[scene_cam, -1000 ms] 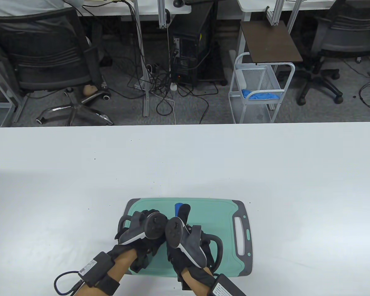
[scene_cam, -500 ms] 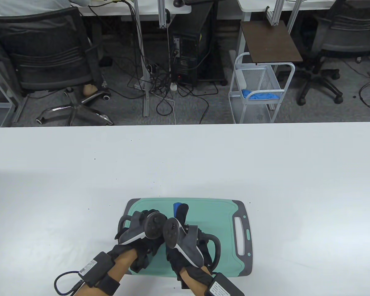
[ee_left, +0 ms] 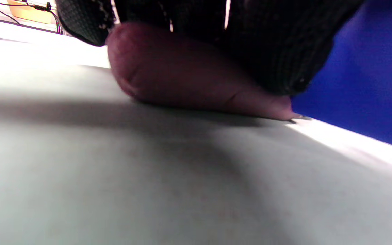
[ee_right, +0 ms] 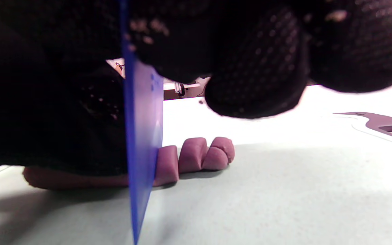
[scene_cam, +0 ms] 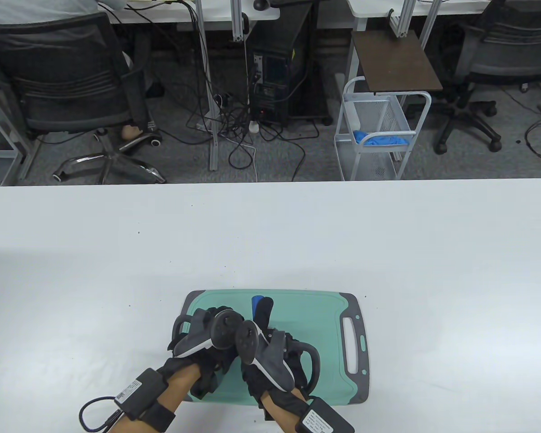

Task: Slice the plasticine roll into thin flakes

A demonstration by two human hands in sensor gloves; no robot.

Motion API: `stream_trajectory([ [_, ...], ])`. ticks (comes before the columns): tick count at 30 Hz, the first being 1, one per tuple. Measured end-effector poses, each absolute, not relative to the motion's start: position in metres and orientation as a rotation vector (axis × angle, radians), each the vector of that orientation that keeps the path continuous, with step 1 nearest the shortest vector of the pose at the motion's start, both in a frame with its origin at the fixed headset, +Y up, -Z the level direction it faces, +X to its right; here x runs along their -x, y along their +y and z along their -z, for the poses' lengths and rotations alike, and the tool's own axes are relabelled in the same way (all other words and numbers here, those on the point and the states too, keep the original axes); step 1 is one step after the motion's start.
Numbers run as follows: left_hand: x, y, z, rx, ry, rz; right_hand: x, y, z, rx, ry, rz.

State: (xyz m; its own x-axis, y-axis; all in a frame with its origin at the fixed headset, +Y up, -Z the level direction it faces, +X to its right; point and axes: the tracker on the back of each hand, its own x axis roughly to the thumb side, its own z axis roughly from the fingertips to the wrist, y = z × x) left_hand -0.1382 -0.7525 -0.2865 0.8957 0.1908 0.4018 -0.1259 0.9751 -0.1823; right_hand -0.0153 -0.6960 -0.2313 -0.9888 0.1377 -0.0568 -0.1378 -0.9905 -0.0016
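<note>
Since a second ago the right hand [scene_cam: 270, 356] has slid leftward across the board until its tracker nearly meets the left one, and the blue tip beyond it has shifted left as well; the left hand [scene_cam: 209, 336] has stayed where it was.

The right hand's gloved fingers [ee_right: 257, 68] are closed around the top of a thin blue blade [ee_right: 143, 136], holding it upright with its edge down on the cutting board [scene_cam: 306, 306]. In the right wrist view the blade stands across the plasticine roll [ee_right: 77, 178], pressed through it or nearly so, which suits a straight downward cut rather than a sawing one. The left hand lies on the roll from above, its fingers [ee_left: 250, 51] pressing the mauve clay flat to the board, so that the soft roll neither rolls nor drags under the blade; whether the fingers wrap round it or only bear down on it cannot be told.

Just beyond the blade, on its far side from the left hand, lie the cut pieces [ee_right: 196, 156], three or so chunks leaning against one another, touching the blade's face. They look rather thick for flakes, so the next cuts may want a closer step.

The board sits near the table's [scene_cam: 117, 252] front edge, its grey handle end to the right.
</note>
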Motion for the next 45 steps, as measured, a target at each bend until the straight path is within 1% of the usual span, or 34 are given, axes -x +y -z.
stream_trajectory([
  [5,0.138,-0.753,0.286,0.16,-0.425,-0.174,0.015,-0.699,0.232,0.093,-0.006,-3.005],
  [10,0.14,-0.753,0.287,0.163,-0.422,-0.181,0.015,-0.702,0.232,0.104,-0.07,-3.014],
  [13,0.141,-0.752,0.288,0.179,-0.43,-0.179,0.016,-0.701,0.235,0.123,-0.075,-3.0],
  [19,0.146,-0.749,0.29,0.307,-0.422,-0.143,0.018,-0.699,0.241,0.133,-0.08,-3.001],
  [27,0.146,-0.749,0.287,0.216,-0.425,-0.124,0.013,-0.701,0.239,0.135,-0.035,-2.996],
  [40,0.149,-0.75,0.288,0.207,-0.412,-0.141,0.007,-0.693,0.231,0.141,0.079,-2.973],
  [45,0.15,-0.749,0.288,0.208,-0.408,-0.139,0.003,-0.684,0.228,0.151,0.036,-2.946],
])
